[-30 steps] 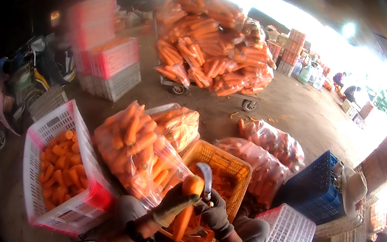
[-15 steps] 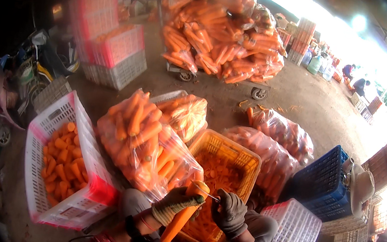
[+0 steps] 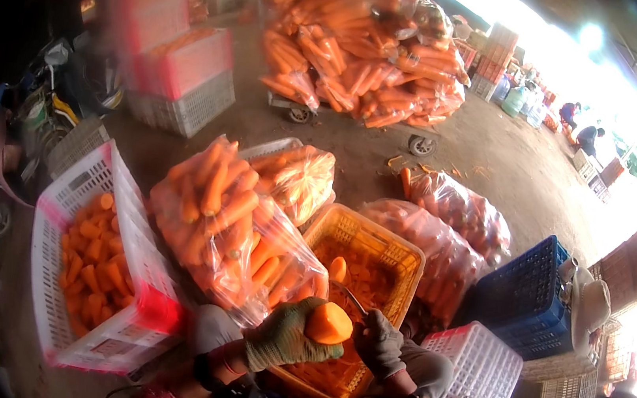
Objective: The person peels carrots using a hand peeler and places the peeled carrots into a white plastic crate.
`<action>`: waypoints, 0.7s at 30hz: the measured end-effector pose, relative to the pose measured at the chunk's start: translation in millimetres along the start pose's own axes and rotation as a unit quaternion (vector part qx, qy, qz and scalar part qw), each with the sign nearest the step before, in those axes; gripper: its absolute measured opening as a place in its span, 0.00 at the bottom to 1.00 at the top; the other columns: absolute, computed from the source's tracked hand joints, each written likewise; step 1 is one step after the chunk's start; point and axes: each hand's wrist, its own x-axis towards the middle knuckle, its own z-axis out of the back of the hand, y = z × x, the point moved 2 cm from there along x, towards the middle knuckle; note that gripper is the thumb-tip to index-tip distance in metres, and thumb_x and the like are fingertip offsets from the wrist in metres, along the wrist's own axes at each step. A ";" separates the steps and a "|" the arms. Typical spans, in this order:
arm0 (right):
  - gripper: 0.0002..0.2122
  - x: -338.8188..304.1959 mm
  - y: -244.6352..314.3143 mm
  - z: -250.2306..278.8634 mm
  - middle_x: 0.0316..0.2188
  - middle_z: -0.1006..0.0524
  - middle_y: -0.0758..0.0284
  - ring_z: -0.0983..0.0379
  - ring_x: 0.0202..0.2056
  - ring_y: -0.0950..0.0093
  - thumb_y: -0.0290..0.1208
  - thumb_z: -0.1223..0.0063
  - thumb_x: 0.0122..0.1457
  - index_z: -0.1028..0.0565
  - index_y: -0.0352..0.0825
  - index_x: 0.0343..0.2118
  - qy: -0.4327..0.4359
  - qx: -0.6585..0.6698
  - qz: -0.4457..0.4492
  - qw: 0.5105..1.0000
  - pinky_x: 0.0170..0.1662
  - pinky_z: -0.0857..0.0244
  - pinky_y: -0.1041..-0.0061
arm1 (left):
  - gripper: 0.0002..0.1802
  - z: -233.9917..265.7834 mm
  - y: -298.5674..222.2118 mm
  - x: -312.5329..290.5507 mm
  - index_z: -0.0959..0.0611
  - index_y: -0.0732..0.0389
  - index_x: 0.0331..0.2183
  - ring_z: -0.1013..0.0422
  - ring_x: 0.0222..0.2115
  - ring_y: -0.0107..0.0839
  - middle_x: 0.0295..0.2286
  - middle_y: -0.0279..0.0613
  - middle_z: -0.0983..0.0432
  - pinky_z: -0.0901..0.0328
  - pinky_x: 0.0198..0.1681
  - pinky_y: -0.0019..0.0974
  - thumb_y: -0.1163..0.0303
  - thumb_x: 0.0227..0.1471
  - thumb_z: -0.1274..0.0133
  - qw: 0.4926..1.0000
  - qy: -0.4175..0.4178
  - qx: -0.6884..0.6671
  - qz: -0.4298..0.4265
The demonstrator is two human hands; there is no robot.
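My gloved left hand (image 3: pixel 281 339) is closed around a thick carrot (image 3: pixel 330 325), its broad pale-orange cut face turned up. In my gloved right hand (image 3: pixel 380 345) is a knife (image 3: pixel 351 298) with a thin, curved metal blade; its handle is hidden in the fingers. The blade stands just beyond the carrot, apart from it. Near the blade tip a short carrot piece (image 3: pixel 338 269) shows, over the orange crate (image 3: pixel 415 270); I cannot tell whether it is in the air. Carrot peelings and scraps lie inside this crate, between my knees.
On the left, a white-and-pink crate (image 3: pixel 158 275) holds cut carrot chunks. A clear bag of carrots (image 3: pixel 214 210) leans beside the orange crate. More bagged carrots (image 3: pixel 433 233) lie beyond it. At right stand a blue crate (image 3: pixel 510 290) and a white crate (image 3: pixel 471 377). A loaded cart (image 3: pixel 367 62) is farther off.
The carrot has tipped from lengthwise to cut face up, and a short piece has come off its end. The knife has moved away from the carrot, its blade now pointing forward.
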 end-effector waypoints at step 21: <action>0.16 97.1 135.2 47.3 0.27 0.26 0.68 0.32 0.21 0.81 0.21 0.42 0.50 0.31 0.32 0.43 0.037 0.355 0.107 0.928 0.25 0.35 0.80 | 0.15 56.5 -14.7 -72.1 0.22 0.62 0.29 0.36 0.12 0.23 0.18 0.34 0.29 0.46 0.15 0.27 0.59 0.51 0.43 0.913 -0.077 -0.328 0.230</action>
